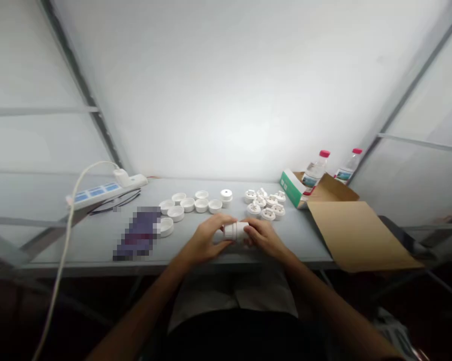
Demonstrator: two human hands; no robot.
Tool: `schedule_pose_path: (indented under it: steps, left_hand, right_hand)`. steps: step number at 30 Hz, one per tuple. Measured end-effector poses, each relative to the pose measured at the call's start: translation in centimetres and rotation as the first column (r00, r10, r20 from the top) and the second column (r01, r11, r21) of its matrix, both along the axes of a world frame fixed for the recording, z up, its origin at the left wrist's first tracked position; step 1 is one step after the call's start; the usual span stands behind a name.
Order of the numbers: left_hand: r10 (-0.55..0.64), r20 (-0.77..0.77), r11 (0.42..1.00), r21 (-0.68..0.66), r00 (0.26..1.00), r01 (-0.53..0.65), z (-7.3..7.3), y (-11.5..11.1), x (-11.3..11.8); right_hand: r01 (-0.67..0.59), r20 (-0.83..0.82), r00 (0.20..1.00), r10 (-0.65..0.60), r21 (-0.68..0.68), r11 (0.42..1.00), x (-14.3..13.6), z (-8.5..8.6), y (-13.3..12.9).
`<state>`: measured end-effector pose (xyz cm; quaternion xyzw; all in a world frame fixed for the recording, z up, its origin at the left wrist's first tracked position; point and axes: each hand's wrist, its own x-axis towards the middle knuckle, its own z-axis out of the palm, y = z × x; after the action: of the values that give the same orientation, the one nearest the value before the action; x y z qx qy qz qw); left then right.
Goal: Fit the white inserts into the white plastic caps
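Between my two hands, close to the table's front edge, is a white plastic cylinder-shaped part (pixel 236 231), lying sideways. My left hand (pixel 211 234) grips its left end with thumb and fingers. On its right end, the fingers of my right hand (pixel 262 235) are closed. Just beyond stands a white capped piece (pixel 226 197), upright. Several round, hollow white caps (pixel 201 204) sit to the left of it. A cluster of white socket-like inserts (pixel 271 201) with small prongs or tabs lies to the right.
On the left lie a white power strip (pixel 96 193) with a cable and a blurred dark item (pixel 139 233). At right is an open cardboard box (pixel 361 233) with a green side, with water bottles (pixel 314 174) by it. A white wall (pixel 226 100) rises behind the table.
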<state>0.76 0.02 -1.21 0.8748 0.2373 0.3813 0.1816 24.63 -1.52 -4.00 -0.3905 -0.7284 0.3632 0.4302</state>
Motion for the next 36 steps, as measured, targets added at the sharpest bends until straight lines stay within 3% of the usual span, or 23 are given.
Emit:
schedule_pose_path:
  steps: [7,12,20,27,31,36]
  left_hand:
    - [0.084,0.060,0.993,-0.083,0.995,-0.079,0.27,-0.30,0.14]
    - [0.048,0.055,0.997,-0.060,0.997,-0.045,0.19,-0.20,-0.02]
    - [0.016,-0.016,0.995,0.101,1.000,-0.014,0.05,-0.56,-0.14]
    - [0.073,0.054,0.997,-0.011,0.996,-0.072,0.16,-0.36,0.01]
    - [0.013,0.062,0.997,0.069,0.998,-0.017,0.01,-0.16,-0.22]
    - [0.060,0.123,0.992,0.101,0.991,-0.073,0.00,-0.14,-0.26]
  right_hand:
    - [-0.045,-0.052,0.997,0.053,0.140,0.989,-0.14,-0.10,-0.32]
    - [-0.005,-0.024,1.000,0.010,0.214,0.977,-0.21,0.21,-0.76]
    - [0.032,0.147,0.988,-0.051,0.126,0.991,0.07,0.17,-0.33]
    - [-0.042,-0.042,0.998,0.051,0.191,0.981,0.04,0.26,-0.51]
    - [-0.007,0.000,1.000,0.008,0.133,0.991,0.17,0.28,-0.56]
    - [-0.023,0.108,0.994,0.011,0.112,0.993,-0.10,0.50,-0.53]
